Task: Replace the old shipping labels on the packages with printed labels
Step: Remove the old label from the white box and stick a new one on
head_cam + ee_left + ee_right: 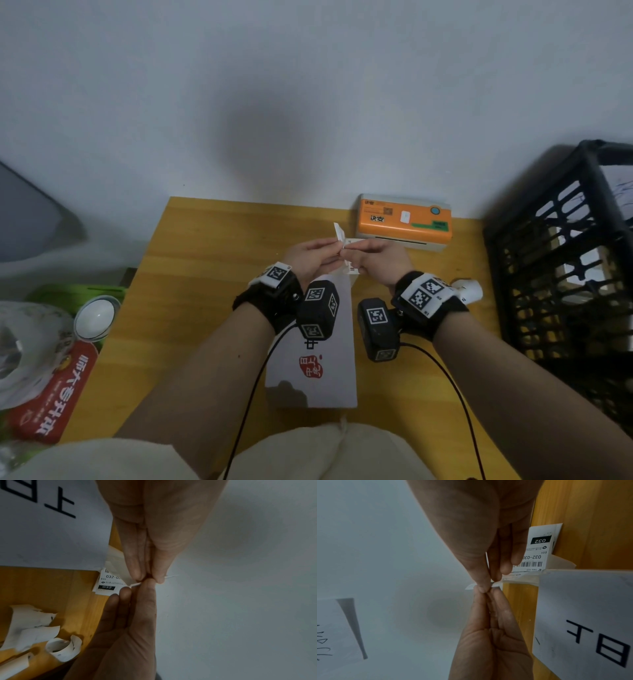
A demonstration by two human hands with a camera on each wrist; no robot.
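While raised above the white package | left hand: fingertips pinching printed label | right hand: pinching same label.

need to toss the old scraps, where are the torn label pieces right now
In the head view the torn label pieces lie on the wooden table just right of the right hand, between its wrist and the black crate.
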